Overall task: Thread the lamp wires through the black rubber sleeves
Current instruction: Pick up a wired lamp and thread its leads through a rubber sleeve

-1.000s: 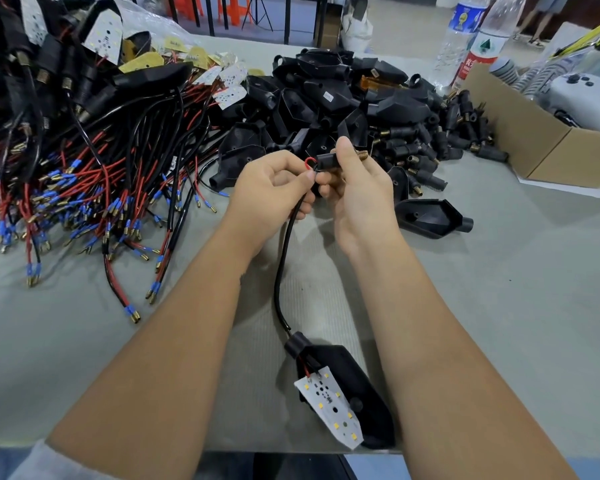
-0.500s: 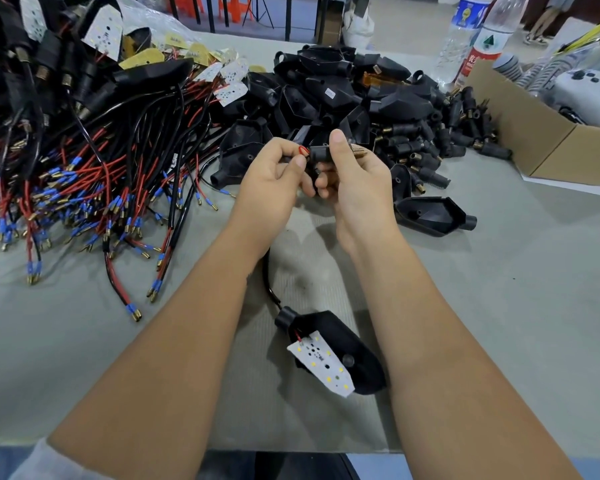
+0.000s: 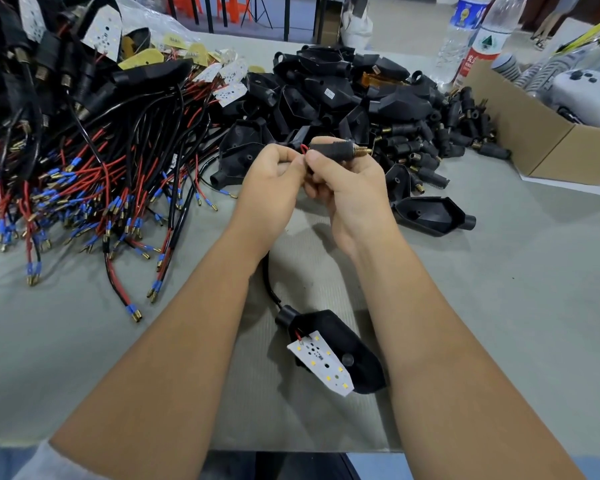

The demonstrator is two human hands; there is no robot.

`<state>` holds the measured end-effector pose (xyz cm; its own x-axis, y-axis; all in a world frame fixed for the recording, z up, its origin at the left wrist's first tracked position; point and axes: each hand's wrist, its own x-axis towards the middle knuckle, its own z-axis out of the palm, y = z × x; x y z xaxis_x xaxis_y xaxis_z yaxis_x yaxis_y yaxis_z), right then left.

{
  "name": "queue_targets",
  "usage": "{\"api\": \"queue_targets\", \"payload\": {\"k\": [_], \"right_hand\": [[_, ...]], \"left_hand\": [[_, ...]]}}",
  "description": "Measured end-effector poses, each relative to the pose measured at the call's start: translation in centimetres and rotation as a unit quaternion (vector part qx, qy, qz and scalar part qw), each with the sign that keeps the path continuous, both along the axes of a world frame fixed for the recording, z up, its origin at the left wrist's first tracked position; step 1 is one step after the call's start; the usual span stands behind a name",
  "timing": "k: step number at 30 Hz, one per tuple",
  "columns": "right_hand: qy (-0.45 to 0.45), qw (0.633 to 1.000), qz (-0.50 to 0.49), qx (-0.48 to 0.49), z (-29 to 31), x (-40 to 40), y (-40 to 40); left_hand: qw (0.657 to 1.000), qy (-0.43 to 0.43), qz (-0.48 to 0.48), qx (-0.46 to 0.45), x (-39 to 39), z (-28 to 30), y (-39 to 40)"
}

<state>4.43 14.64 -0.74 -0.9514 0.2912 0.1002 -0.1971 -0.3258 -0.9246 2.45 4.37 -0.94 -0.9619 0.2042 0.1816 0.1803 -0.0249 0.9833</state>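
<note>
Together above the middle of the desk (image 3: 499, 306), both hands work one lamp lead: the right hand (image 3: 347, 188) grips a black rubber sleeve (image 3: 329, 149) with a brass threaded tip, while the left hand (image 3: 271, 181) pinches a red wire (image 3: 303, 149) at the sleeve's open end. A black cable (image 3: 269, 289) drops from the hands to a lamp housing (image 3: 340, 351) with a white LED board (image 3: 321, 363) near the front edge. Wired leads (image 3: 84, 188) crowd the left side; loose housings (image 3: 326, 91) and sleeves (image 3: 430, 147) heap toward the far edge.
</note>
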Motion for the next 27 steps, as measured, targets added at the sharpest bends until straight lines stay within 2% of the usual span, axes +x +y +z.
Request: {"api": "queue_targets", "payload": {"k": [19,27], "right_hand": [[0.012,0.998,-0.047,0.026,-0.2,-0.19,0.1],[-0.008,0.996,-0.081,0.022,-0.11,-0.29,0.47]], "left_hand": [[0.999,-0.022,0.005,-0.023,-0.23,-0.33,0.13],[0.998,0.024,-0.014,-0.062,-0.69,-0.39,-0.54]]}}
